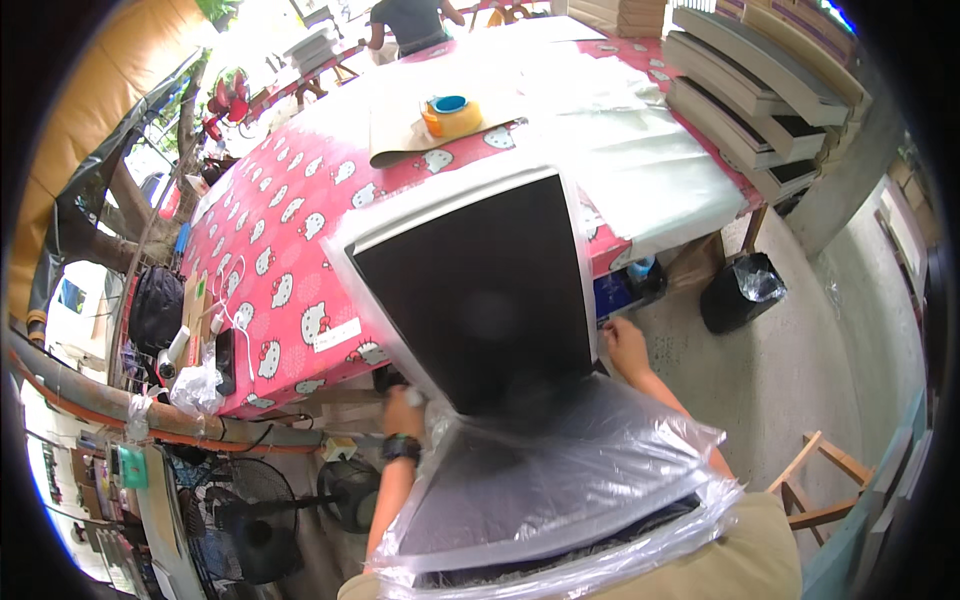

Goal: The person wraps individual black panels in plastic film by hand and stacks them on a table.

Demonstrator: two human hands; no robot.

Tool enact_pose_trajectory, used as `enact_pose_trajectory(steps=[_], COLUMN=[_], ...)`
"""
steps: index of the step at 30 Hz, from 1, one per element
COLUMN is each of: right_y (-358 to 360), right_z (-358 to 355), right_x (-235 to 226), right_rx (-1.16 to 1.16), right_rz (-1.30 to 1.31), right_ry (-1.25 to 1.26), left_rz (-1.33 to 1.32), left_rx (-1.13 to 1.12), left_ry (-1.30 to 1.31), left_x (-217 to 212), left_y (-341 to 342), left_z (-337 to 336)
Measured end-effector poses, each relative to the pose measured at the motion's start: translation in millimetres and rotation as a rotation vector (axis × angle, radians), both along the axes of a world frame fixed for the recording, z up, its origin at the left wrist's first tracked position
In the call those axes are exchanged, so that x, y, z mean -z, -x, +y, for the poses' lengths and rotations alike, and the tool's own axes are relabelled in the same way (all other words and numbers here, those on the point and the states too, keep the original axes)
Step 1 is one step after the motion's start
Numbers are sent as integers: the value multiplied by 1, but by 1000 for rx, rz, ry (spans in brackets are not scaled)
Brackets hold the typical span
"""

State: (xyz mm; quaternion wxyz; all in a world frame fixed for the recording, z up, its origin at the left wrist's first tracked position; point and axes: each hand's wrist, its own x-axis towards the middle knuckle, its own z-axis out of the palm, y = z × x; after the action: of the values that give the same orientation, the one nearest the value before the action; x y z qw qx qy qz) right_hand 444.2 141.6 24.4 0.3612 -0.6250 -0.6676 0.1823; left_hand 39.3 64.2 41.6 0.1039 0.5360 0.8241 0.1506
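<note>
Leaning up the middle of the frame, a big dark panel (pixel 480 290) with a pale edge looked propped against the near side of the pink table (pixel 250 318), and my guess is the table took some of its weight. Clear plastic (pixel 560 480) wrapped round it and spread out at lower center over the person's lap, maybe so both sides of the panel could be reached.

The left hand (pixel 405 412), dark band on the wrist, was by the panel's lower left edge; fingers bent, but I couldn't tell if they were pinching the plastic. The right hand (pixel 627 350) was just beside the right edge, fingers curled in close together, and again I couldn't tell if they gripped anything.

As for the surface, it had a cartoon-cat cover, with a tape roll (pixel 458 124) on a brown sheet (pixel 395 148) at top center, probably parked there to stay out of the way. More clear sheeting (pixel 650 180) lay to its right. Around the room: stacked panels (pixel 735 85) upper right, a black bin (pixel 722 308) at right, fans (pixel 250 520) lower left, and a co-worker (pixel 412 25) up top.
</note>
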Motion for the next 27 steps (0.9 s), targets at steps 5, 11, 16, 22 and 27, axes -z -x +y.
enact_pose_trajectory(steps=[5, 11, 16, 22, 27], right_y=[21, 77, 74, 116, 143], right_z=[-12, -37, -6, 18, 2], right_x=[-212, -128, -74, -224, -247], right_rx=[-1124, -1763, -1272, -880, -802], right_rz=[880, 223, -371, 594, 553], right_ry=[365, 854, 888, 240, 109], left_rz=[317, -917, -1622, -1599, -1462], left_rx=[38, 206, 489, 415, 440], left_ry=[-1012, -1410, -1006, -567, -502], left_x=[-137, -300, -293, -259, -227], left_y=[76, -8, -30, -93, -116], left_z=[8, -14, 4, 30, 42])
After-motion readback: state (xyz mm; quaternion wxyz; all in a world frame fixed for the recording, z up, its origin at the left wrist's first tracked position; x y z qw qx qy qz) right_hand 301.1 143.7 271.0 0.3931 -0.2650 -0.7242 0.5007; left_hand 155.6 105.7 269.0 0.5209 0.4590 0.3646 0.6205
